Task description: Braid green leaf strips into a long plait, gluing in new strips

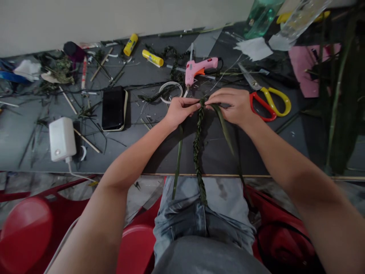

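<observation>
A dark green braid of leaf strips (197,146) hangs from between my hands, over the table's front edge and down to my lap. My left hand (182,109) pinches the upper end of the braid between thumb and fingers. On the other side of that end, my right hand (229,103) is closed in a pinch at the base of a loose leaf strip (224,127), which droops toward me. Another narrow strip (178,163) dangles below my left hand. The exact grip of the fingertips is partly hidden.
Just beyond my hands lie a pink glue gun (196,70) and a white tape ring (171,92). Red-and-yellow scissors (266,99) rest by my right wrist. A black phone (113,109), a white charger (62,139) and leaf scraps are to the left. Bottles (262,17) stand back right.
</observation>
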### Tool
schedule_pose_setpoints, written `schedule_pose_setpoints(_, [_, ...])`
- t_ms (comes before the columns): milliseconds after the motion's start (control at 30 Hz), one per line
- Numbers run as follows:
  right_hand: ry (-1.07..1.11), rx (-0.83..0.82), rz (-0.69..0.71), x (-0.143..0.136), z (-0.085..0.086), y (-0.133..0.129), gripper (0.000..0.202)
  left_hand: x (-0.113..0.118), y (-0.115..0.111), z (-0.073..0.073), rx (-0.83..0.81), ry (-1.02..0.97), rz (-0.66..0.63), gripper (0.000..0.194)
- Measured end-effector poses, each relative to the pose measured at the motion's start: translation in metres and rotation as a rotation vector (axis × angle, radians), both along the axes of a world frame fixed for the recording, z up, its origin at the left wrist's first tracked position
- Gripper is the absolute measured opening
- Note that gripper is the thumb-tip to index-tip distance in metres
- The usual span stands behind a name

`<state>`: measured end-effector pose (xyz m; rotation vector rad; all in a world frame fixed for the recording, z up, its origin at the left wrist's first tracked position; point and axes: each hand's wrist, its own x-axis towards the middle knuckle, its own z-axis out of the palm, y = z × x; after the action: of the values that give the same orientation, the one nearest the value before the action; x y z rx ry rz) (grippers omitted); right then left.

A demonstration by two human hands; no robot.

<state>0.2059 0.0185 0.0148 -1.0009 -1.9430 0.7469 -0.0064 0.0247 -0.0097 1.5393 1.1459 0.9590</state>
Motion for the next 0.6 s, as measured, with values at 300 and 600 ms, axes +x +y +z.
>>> schedule_pose_setpoints(300, [0.074,-0.061,-0.076,-0.010,-0.005,-0.004,0.034,-0.003,-0.004,0.008,0.054,0.016,-0.100,0.022])
schedule_pose_setpoints(600, [0.270,-0.040,-0.233,-0.024,-0.010,-0.012,0.044,0.003,-0.012,0.009,0.168,0.082,0.023,0.023])
